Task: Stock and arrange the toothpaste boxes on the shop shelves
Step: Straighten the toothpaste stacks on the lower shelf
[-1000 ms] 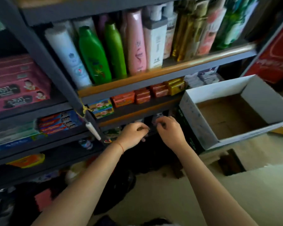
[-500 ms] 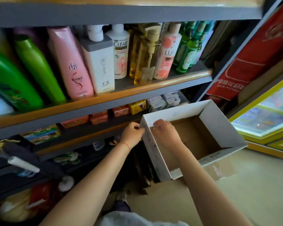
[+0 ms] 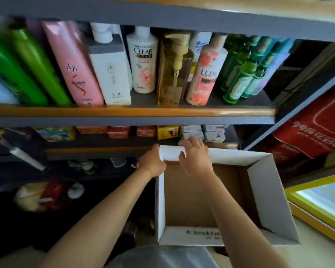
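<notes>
1. Left hand (image 3: 152, 163): grips the far-left corner of the cardboard carton (image 3: 271, 200), fingers curled round the outside of the corner, thumb side against the white rim.
2. Right hand (image 3: 195, 155): fingers hooked over the carton's far rim, just right of the left hand; palm lies against the inner face of the far wall. Both hands are clamped on the same carton, near each other but not touching.
3. Carton: open-topped, white walls, brown inside floor, no goods visible in it. Dark printed lettering on the near wall, partly hidden by the right forearm. It sits to the right of centre, its far rim close under the edge of the lower shelf (image 3: 97, 149).
4. Toothpaste boxes: none can be identified with certainty. Small packets line the lower shelf: orange-red ones (image 3: 118, 131), a yellow one (image 3: 167, 132), pale ones (image 3: 214, 132) at the right; print too blurred to read.
5. Upper shelf (image 3: 124, 112), wood-coloured front edge: upright bottles, left to right: green bottles (image 3: 37, 68), pink bottle (image 3: 74, 66), white pump bottle (image 3: 109, 70), white CLEAR bottle (image 3: 143, 60), amber pump bottle (image 3: 174, 70), LUX bottle (image 3: 206, 74), a cluster of slim green bottles (image 3: 242, 78).
6. Far right: red printed bag (image 3: 313, 130); yellow-framed glass case (image 3: 317, 200) near right.
7. Below the lower shelf: dark, contents unclear.
</notes>
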